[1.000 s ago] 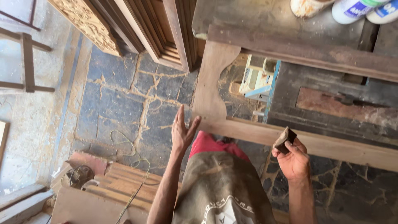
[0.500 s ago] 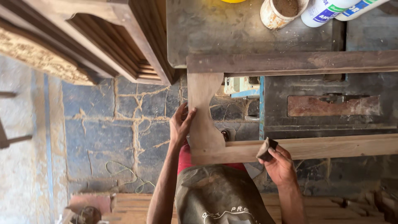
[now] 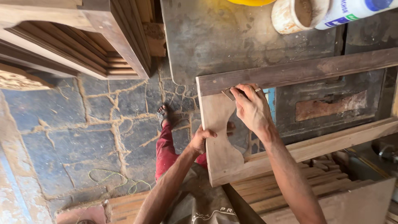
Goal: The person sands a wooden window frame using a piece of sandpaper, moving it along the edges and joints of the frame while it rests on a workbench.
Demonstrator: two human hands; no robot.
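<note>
A wooden frame (image 3: 219,149) with a curved-cut end board and two long rails lies tilted in front of me. My left hand (image 3: 202,140) grips the left edge of the curved end board. My right hand (image 3: 251,108) presses a small folded piece of sandpaper (image 3: 229,93) against the upper corner, where the end board meets the dark top rail (image 3: 315,69). A ring shows on one finger of that hand. The lighter lower rail (image 3: 331,143) runs off to the right.
A grey metal machine table (image 3: 215,37) lies behind the frame, with a dusty tin (image 3: 296,15) and a white bottle (image 3: 356,11) on it. Carved wooden panels (image 3: 83,37) lean at upper left. Stone floor, my red-trousered leg and foot (image 3: 163,114), and stacked boards (image 3: 315,195) lie below.
My right hand moved up from the lower rail to the frame's upper corner with the sandpaper. My left hand slid down the end board's edge. The view shifted and the frame tilted.
</note>
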